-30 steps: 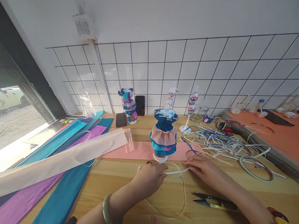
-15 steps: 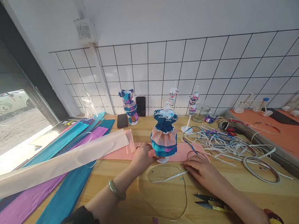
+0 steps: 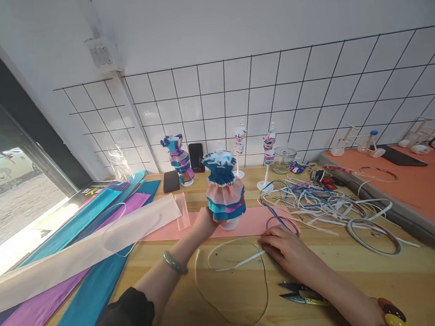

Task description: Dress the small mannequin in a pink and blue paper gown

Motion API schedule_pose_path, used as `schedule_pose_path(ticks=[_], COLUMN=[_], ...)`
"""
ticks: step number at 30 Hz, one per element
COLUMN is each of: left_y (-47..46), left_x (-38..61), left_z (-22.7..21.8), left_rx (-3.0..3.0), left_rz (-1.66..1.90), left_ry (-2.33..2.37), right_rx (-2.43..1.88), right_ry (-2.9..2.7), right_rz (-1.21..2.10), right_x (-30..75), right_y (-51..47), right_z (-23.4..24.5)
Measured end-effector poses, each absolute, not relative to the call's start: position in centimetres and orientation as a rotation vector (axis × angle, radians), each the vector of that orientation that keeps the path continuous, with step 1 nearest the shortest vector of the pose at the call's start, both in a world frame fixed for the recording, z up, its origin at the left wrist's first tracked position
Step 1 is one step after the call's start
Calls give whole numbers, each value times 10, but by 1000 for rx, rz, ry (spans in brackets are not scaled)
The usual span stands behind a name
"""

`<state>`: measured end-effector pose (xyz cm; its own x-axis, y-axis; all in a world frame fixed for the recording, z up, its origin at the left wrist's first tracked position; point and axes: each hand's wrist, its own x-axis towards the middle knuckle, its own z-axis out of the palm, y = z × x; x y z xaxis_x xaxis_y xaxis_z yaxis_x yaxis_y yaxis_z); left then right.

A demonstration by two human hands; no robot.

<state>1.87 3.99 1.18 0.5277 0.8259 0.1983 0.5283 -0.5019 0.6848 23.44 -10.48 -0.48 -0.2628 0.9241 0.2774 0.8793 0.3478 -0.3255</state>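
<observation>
A small dress form [image 3: 225, 190] stands in the middle, dressed in dark blue, peach, teal and purple ruffled crepe paper. My left hand [image 3: 206, 223] is closed around its lower part from the left; the skirt hides the fingertips. The form's white base [image 3: 229, 225] shows below the hem, over a pink mat [image 3: 251, 223]. My right hand [image 3: 283, 243] lies on the table with loosely bent fingers, touching the end of a thin white strip [image 3: 241, 263]. Just beyond its fingers is a thin dark ring [image 3: 292, 223]. Thread snips [image 3: 299, 294] lie beside the right forearm.
Long crepe paper strips [image 3: 83, 243] cover the left. Behind stand a dressed form [image 3: 179, 158], two slim decorated stands [image 3: 269, 153] and phones [image 3: 171, 181]. A tangle of strips [image 3: 319, 199] and rings [image 3: 374, 235] lies right, by a raised orange surface [image 3: 393, 168].
My left hand has moved the dress form slightly back, its base now over the mat instead of at the front edge. My right hand has stayed almost still. The camera view has shifted.
</observation>
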Motion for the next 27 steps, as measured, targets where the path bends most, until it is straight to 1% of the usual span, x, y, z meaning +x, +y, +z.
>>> schedule_pose_path(ticks=[7,13,19,27], left_y=[77,97,104,101], left_x=[37,58,59,58], left_z=[26,13,-3,-5], left_rx=[2076,2028,2039,2069], left_rz=[570,495,474,484], left_ry=[1283,1345,1331,1316], right_rx=[-1598,-1592,-1595,-1583], right_ry=[-2214,-2219,-2216,-2228], right_rz=[133,116,125,145], right_x=[230,228,228,229], right_y=[-106,-106,-105,-105], right_z=[-6,-8,-9,-11])
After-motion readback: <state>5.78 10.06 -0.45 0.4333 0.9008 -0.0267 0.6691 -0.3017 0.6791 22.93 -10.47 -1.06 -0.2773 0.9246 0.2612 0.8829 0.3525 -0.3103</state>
